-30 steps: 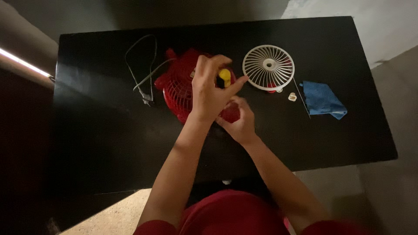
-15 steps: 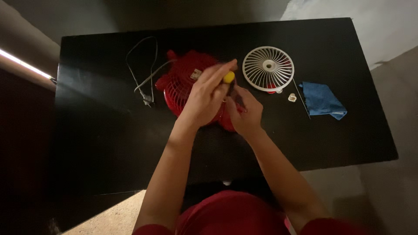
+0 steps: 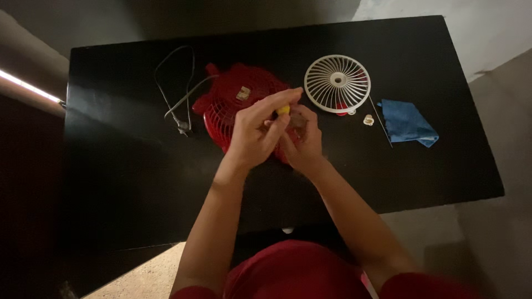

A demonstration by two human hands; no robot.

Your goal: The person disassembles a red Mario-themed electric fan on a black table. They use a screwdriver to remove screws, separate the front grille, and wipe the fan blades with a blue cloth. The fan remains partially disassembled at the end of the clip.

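I look down on a black table [image 3: 421, 166] in a dim room. Pale speckled floor [image 3: 138, 271] shows below its near edge, grey floor [image 3: 499, 238] past its right edge. A bright strip of light [image 3: 30, 88] runs beyond the left edge.

- fan [image 3: 233, 108]: small red one lying flat on the black tabletop, back grille facing up, a pale sticker near the middle, its near-right edge hidden under the hands
- screwdriver [image 3: 284, 110]: only the yellow handle tip peeks out between the fingers, right over the fan's right side
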